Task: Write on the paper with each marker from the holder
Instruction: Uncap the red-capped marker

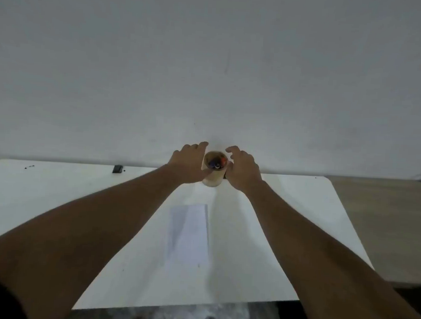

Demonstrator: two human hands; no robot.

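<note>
You are at the opening step: your left hand (188,164) and right hand (243,171) flank the holder (212,178) at the table's (54,199) twelve o'clock edge, fingers spread wide, thumbs seemingly touching its sides, gripping nothing yet. Next, I judge, steady it and pinch out one marker (215,162). The paper (189,234) lies toward six o'clock, unobstructed; a small black object (117,169) sits at ten o'clock.

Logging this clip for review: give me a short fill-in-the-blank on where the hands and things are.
1. The left hand and right hand flank the ____.
2. The markers stand ____ the holder.
3. The paper lies on the ____, nearer the person than the holder.

Missing words: holder; inside; table
</note>
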